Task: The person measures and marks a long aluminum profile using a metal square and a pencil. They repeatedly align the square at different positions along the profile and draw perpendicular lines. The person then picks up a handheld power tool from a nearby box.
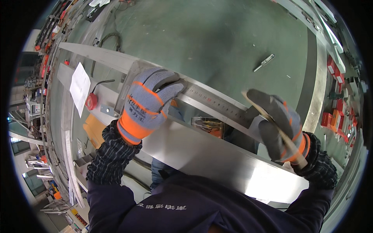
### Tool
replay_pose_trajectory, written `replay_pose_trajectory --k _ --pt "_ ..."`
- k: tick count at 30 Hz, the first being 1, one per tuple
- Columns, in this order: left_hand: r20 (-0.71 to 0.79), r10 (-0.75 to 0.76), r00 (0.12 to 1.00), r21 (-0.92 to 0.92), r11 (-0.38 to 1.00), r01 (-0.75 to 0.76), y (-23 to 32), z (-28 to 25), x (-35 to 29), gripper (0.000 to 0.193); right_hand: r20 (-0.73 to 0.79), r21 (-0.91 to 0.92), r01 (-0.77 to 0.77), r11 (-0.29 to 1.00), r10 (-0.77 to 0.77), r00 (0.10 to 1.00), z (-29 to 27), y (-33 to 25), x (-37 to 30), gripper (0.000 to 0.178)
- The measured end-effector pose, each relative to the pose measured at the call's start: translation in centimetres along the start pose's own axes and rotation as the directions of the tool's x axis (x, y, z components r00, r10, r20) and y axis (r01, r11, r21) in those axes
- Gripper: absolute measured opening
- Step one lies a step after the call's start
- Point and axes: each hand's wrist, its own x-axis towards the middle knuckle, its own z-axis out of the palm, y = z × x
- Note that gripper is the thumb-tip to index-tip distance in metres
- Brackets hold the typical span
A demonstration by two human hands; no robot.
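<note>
My left hand (149, 101), in a grey glove with orange bands, is closed over the left end of a steel ruler (208, 98). The ruler lies along the far bar of a brushed metal frame (210, 149), its graduations facing up and its right end near my right hand. My right hand (278, 126), gloved alike, is closed around a thin light-brown stick (268, 116). One end of the stick points up past the fingertips, the other runs down by the wrist. Whether its tip touches anything I cannot tell.
A screwdriver (264, 62) lies on the green surface beyond the frame. On the left are a white paper sheet (80, 89) and a round red tool (91, 101). A tool box (208, 126) shows through the frame's gap. Red boxes (335, 70) stand far right.
</note>
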Motion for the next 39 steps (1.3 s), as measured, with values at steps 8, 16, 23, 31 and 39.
replay_pose_trajectory --k 8,16,23,31,39 --pt "-0.034 -0.007 0.999 -0.018 1.000 0.006 0.1 0.0 -0.2 0.046 0.066 0.410 -0.317 0.855 0.318 0.946 2.4 1.3 6.2 0.021" --pt "-0.029 -0.031 0.999 -0.006 1.000 0.031 0.2 0.2 -0.6 0.048 0.179 0.378 -0.253 0.891 0.198 0.964 4.3 4.0 8.7 0.015" --pt "-0.036 -0.032 0.999 -0.010 0.999 0.032 0.3 0.3 -0.5 0.048 0.157 0.331 -0.190 0.924 0.144 0.977 4.5 4.2 8.8 0.014" --pt "-0.041 -0.041 0.998 -0.044 0.998 0.039 0.0 0.3 -0.4 0.041 0.245 0.299 -0.316 0.900 0.248 0.937 3.4 3.6 9.3 0.021" --pt "-0.037 -0.050 0.998 -0.048 0.998 0.049 -0.1 0.3 -0.3 0.037 0.196 0.293 -0.310 0.904 0.261 0.945 2.0 3.2 7.5 0.022"
